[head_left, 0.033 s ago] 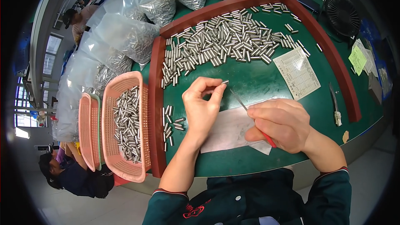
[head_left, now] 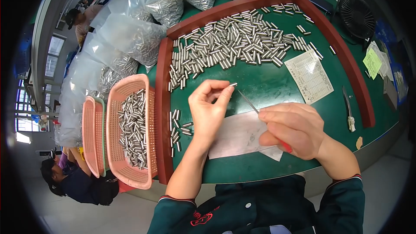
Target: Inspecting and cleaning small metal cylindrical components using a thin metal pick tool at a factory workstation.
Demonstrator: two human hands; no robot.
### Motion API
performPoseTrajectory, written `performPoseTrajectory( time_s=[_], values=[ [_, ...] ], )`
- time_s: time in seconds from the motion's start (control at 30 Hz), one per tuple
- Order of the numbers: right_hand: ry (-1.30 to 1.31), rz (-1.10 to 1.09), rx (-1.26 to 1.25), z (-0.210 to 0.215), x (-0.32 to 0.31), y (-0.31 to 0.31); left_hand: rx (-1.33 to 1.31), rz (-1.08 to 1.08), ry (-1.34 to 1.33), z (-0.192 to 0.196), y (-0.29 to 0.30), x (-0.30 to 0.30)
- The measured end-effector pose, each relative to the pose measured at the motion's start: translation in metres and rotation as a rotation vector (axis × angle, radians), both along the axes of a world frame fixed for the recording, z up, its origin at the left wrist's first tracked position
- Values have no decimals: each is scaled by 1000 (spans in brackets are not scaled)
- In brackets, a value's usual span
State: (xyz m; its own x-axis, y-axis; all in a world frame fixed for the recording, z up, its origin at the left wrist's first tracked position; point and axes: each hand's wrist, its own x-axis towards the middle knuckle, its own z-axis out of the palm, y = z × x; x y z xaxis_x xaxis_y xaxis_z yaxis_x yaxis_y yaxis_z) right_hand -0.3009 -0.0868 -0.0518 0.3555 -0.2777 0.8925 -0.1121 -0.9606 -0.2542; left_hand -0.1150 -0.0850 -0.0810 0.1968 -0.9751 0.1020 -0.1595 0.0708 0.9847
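Note:
Between thumb and fingertips, my left hand (head_left: 210, 106) is closed on a small metal pin (head_left: 233, 84), whose end sticks out to the right. My right hand (head_left: 294, 128) is wrapped round a slim, red-handled needle file (head_left: 248, 101). The file's tip points up and left, just short of the pin. Under both hands lies a creased pale sheet (head_left: 236, 136). Beyond them a large heap of shiny metal pins (head_left: 234, 39) spreads over the green tabletop (head_left: 260, 82), and several loose pins (head_left: 175, 128) lie left of my left wrist.
A dark red raised border (head_left: 164, 104) frames the work area. Left of it stand a pink basket of pins (head_left: 151, 147) and another pink basket (head_left: 93, 134). Bags of pins (head_left: 138, 39) line the back left. A printed card (head_left: 310, 78), tweezers (head_left: 349, 108) and black fan (head_left: 355, 15) are at right.
My left hand has shifted very slightly left with the pin. My right hand has moved a little right, and the file's tip with it.

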Motion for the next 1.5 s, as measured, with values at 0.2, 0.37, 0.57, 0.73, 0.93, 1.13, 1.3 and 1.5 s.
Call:
performPoseTrajectory(
  time_s=[0.2,0.37,0.57,0.73,0.93,1.13,1.3,1.5],
  values=[
    [-122,-51,166,-9,-6,-10,197,-151,644,0,-8,15],
    [-67,-19,254,-10,-7,-11,289,-213,821,-8,-11,19],
    [-108,-33,267,-14,-3,-15,311,-183,717,-7,-12,15],
    [-185,-46,239,-18,2,-19,273,-150,601,-6,-11,14],
    [-178,-48,238,-19,5,-18,257,-138,552,-6,-10,11],
    [-185,-78,227,-18,5,-18,280,-133,543,-3,-9,8],
    [-92,-91,241,-15,4,-17,252,-115,474,-5,-8,6],
    [-152,-135,232,-14,3,-16,211,-136,398,-3,-6,2]
  ],
)
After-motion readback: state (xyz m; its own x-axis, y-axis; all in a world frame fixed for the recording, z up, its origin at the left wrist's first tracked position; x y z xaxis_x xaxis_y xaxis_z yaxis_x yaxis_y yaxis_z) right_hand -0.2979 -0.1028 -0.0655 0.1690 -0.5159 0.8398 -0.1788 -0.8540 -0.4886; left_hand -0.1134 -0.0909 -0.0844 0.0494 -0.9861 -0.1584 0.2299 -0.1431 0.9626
